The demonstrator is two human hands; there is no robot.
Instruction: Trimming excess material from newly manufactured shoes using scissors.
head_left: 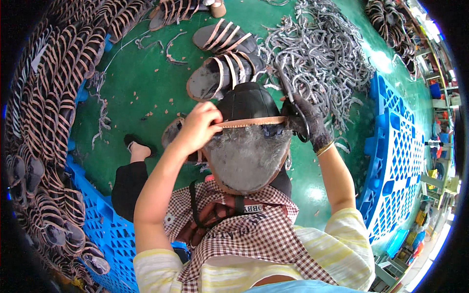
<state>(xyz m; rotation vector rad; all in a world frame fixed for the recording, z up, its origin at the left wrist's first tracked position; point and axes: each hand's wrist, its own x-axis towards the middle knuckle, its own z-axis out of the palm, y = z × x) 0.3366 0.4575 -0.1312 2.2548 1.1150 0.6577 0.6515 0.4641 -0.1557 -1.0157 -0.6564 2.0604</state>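
A large sandal (249, 161) with a grey fuzzy sole, a black heel part and a tan-edged strap lies over my lap, its rounded grey end toward me. My left hand (199, 126) is bare and pinches the left end of the strap. On the other side my right hand (308, 122), in a dark glove, has its fingers through the handles of a pair of scissors (285, 80), blades pointing away from me. That hand also touches the strap's right end. Just beyond stand two similar sandals (205, 80) with tan straps.
Long piles of strapped sandals (58, 102) line the left, beside a blue plastic pallet (105, 229). A heap of grey fuzzy trimmings (322, 53) covers the green floor at far right. Another blue pallet (395, 161) stands at right. A cone-shaped spool (218, 9) sits far ahead.
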